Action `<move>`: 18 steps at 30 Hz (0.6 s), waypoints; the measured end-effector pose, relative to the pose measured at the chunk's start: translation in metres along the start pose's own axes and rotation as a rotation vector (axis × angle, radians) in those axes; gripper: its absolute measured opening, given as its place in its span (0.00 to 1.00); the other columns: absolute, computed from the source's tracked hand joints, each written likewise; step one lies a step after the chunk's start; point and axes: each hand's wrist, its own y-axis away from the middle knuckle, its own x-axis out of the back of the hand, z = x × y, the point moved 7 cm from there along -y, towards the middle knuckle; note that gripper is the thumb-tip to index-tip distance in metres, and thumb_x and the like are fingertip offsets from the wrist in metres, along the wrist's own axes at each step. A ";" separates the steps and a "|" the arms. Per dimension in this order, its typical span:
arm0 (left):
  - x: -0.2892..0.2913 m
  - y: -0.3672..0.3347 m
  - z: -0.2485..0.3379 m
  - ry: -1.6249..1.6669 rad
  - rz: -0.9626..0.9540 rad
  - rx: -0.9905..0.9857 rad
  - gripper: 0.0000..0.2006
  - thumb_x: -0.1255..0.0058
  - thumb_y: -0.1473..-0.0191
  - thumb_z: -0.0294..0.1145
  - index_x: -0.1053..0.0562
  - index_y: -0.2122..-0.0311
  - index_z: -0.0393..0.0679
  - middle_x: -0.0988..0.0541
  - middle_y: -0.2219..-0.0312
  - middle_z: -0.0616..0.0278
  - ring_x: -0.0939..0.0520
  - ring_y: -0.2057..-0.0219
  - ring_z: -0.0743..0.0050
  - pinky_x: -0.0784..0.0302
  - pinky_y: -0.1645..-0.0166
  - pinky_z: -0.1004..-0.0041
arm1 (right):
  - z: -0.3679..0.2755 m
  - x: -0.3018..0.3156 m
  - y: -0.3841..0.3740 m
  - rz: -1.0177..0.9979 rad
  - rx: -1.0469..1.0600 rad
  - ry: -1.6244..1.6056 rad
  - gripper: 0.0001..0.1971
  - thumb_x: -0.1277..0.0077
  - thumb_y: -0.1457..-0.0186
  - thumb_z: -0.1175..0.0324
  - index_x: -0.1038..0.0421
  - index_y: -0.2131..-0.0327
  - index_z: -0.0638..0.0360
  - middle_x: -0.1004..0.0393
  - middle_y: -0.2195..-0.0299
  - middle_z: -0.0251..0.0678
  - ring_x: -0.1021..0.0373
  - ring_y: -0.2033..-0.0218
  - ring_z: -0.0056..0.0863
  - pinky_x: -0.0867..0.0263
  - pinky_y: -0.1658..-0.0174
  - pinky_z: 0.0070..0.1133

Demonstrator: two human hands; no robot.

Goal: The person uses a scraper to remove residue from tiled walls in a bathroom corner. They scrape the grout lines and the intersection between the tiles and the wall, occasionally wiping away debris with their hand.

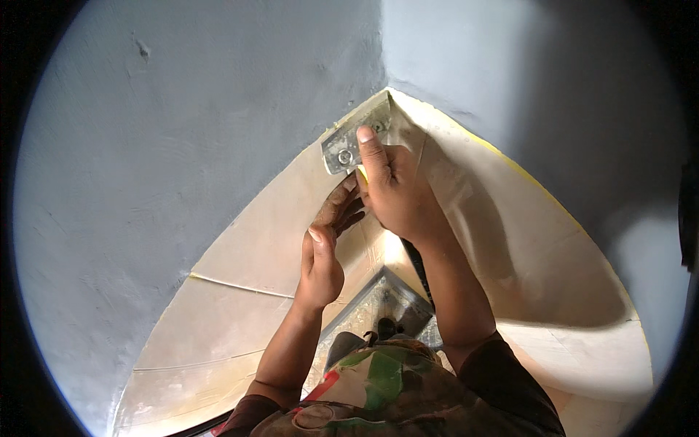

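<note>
My right hand (397,189) is wrapped round the handle of a putty knife, thumb laid up toward the blade. The putty knife (348,144) has a wide, smeared metal blade with a round mark on it, and a bit of yellow shows at its handle. Its blade lies along the top edge of the left tiled wall (247,251), close to the corner. Just below the blade is my left hand (328,244), fingers stretched up and slightly bent. Those fingertips reach the handle beside my right hand; whether they press on it is hidden.
Grey painted walls (218,109) meet in a corner above the cream tiles. A yellow line (510,160) runs along the top edge of the right tiled wall (539,255), where my shadow falls. Below, my feet stand on a speckled floor (364,309) with a grey border.
</note>
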 end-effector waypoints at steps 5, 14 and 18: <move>-0.024 -0.014 0.054 0.116 -0.042 -0.131 0.37 0.77 0.29 0.61 0.36 0.37 0.32 0.30 0.69 0.67 0.43 0.71 0.80 0.43 0.64 0.75 | 0.019 -0.011 0.003 0.064 0.155 0.004 0.33 0.64 0.27 0.50 0.32 0.76 0.71 0.31 0.84 0.51 0.28 0.79 0.36 0.34 0.71 0.35; -0.008 -0.006 0.033 0.301 0.103 0.034 0.26 0.71 0.28 0.58 0.36 0.67 0.44 0.39 0.75 0.73 0.41 0.72 0.83 0.43 0.65 0.75 | -0.007 -0.013 0.002 0.070 0.238 -0.003 0.33 0.63 0.27 0.47 0.39 0.82 0.63 0.44 0.88 0.27 0.44 0.82 0.15 0.45 0.77 0.25; -0.021 -0.010 0.060 0.286 0.090 -0.058 0.32 0.74 0.27 0.55 0.31 0.47 0.31 0.24 0.56 0.54 0.25 0.53 0.69 0.33 0.44 0.68 | -0.014 -0.015 0.007 0.043 0.248 0.040 0.32 0.63 0.27 0.51 0.37 0.82 0.66 0.40 0.89 0.37 0.39 0.86 0.25 0.41 0.78 0.29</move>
